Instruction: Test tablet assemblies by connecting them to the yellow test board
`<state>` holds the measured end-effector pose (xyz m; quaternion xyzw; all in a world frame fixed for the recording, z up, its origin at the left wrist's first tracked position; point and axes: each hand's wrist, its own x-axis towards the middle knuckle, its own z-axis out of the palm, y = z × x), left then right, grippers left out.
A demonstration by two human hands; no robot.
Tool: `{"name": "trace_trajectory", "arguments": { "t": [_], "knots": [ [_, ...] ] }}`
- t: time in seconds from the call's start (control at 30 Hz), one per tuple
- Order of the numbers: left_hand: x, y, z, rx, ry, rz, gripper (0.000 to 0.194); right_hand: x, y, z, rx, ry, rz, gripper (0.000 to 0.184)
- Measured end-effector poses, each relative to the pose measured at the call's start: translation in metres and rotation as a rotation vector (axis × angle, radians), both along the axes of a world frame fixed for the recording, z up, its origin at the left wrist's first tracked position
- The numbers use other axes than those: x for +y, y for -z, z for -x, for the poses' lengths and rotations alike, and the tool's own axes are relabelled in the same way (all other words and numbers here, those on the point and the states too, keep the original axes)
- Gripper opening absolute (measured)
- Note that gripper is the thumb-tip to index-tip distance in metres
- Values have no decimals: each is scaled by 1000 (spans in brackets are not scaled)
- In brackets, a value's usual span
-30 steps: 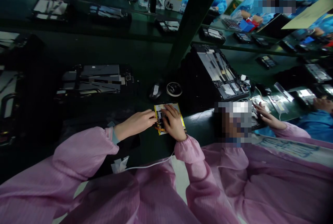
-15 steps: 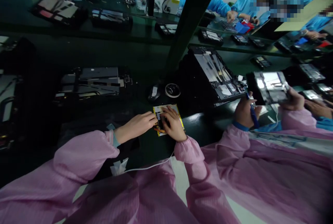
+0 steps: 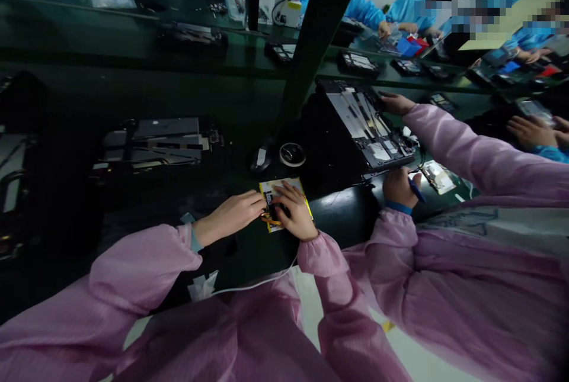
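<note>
A flat battery pack (image 3: 272, 188) with yellow edges and a silvery-white face lies on the dark green bench in front of me. A thin orange flex strip (image 3: 272, 221) shows along its near left part. My right hand (image 3: 297, 213) rests on top of the pack, fingers stretched over its face and a little apart. At the pack's left edge, my left hand (image 3: 235, 213) has its thumb and fingertips pinched together close to a dark strip. Whatever sits in that pinch is too small to make out.
Beyond the pack are a tape roll (image 3: 292, 163) and a dark rounded object (image 3: 260, 160) with a white label. Stacked tablet-like housings stand left (image 3: 166, 127) and right (image 3: 351, 112). A co-worker's hand (image 3: 398, 103) touches the right stack; their other (image 3: 400, 188) holds a blue pen.
My hands stay on the pack with barely any movement. On my right, the co-worker has lowered the device they held up and reached to the stack. Across the bench, a housing was lifted.
</note>
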<state>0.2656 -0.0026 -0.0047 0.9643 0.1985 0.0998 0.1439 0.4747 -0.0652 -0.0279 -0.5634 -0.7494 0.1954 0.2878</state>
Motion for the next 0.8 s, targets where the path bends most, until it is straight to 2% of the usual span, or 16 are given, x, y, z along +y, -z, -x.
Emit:
{"name": "trace_trajectory", "arguments": {
  "t": [0.5,0.7,0.8],
  "knots": [
    [0,8,0,30,-19,17,16,-4,-7,-5,-130,-109,15,24],
    [1,8,0,23,-26,2,16,-8,-9,11,-231,-102,-51,21],
    [2,7,0,19,-17,-14,17,-7,-13,15,-208,-107,-49,22]
  ]
}}
